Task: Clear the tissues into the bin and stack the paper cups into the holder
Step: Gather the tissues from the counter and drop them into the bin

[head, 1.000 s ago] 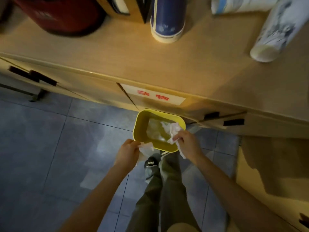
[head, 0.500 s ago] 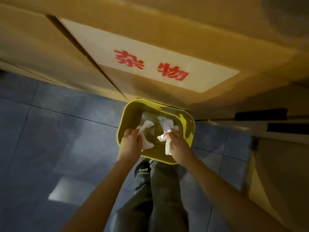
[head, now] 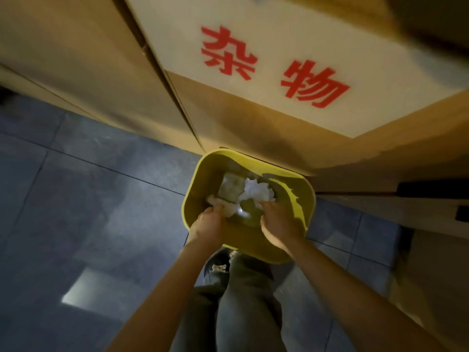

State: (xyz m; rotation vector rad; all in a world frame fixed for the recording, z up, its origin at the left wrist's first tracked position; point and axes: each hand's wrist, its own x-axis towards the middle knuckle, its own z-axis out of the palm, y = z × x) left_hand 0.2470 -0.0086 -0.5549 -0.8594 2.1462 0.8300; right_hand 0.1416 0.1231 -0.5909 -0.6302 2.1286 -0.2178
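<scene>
A: Where are the tissues right now?

B: Down in the yellow bin (head: 299,199), which stands on the tiled floor (head: 88,199) hard against the foot of the wooden cabinet (head: 76,59). One crumpled white wad (head: 256,191) lies loose near the bin's far wall; another tissue (head: 223,207) sits at the left hand (head: 206,224).

A: Is either hand holding anything?

B: The left hand's fingers (head: 212,212) are curled with that tissue against them; I'd say pinched, though loosely. The right hand (head: 278,224) is inside the rim, fingers bent downward, and I cannot tell whether they hold anything.

A: How should tissue like that handle?

B: Featherlight, soft, limp, nothing to break. It crushes to any shape, so a pinch anywhere on the wad would do. It may cling to skin instead of dropping.

A: And the bin?

B: Smooth, rigid-looking plastic, a rounded rectangle, with a glossy clear liner (head: 241,212) inside.
</scene>
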